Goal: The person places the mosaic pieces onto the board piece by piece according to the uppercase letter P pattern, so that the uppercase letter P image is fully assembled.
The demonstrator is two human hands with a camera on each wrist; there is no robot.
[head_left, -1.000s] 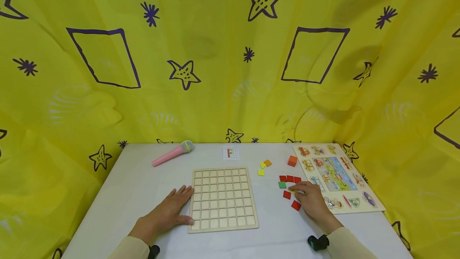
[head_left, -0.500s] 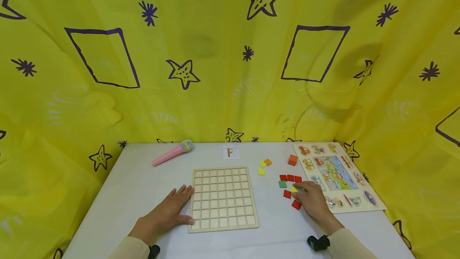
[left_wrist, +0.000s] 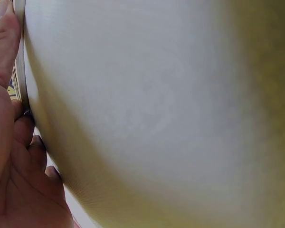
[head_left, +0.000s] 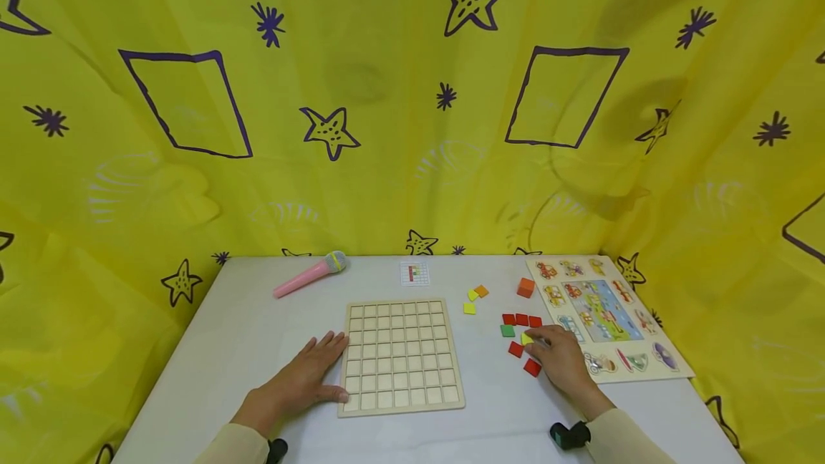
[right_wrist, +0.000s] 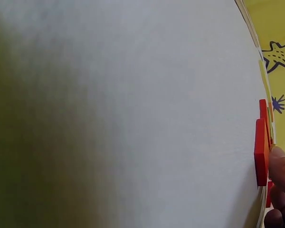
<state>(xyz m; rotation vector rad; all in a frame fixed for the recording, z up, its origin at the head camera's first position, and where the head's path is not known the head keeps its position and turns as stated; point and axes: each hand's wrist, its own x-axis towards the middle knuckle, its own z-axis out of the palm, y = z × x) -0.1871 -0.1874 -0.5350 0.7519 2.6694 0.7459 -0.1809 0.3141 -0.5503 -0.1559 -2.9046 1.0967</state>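
My left hand point(head_left: 306, 374) lies with spread, straight fingers along the left edge of a wooden grid board point(head_left: 401, 358); its thumb touches the lower left corner. In the left wrist view the same hand point(left_wrist: 19, 166) shows beside the board's edge. My right hand point(head_left: 562, 356) pinches a yellow square tile point(head_left: 526, 339) between thumb and index finger, low over the table. Red tiles point(head_left: 515, 349) and a green tile point(head_left: 508, 331) lie around it. In the right wrist view a red tile point(right_wrist: 261, 152) stands before the thumb point(right_wrist: 281, 166), hiding the pinched tile.
A pink toy microphone point(head_left: 309, 278) and a small pattern card point(head_left: 415, 273) lie at the back. Yellow tiles point(head_left: 469, 308) and an orange tile point(head_left: 481, 291) sit right of the board. An orange-red block point(head_left: 525, 287) stands near a picture puzzle point(head_left: 602, 313) on the right.
The yellow tile at my right fingertips has turned and shows more of its face. My right hand has barely shifted; the left hand and board stay in place.
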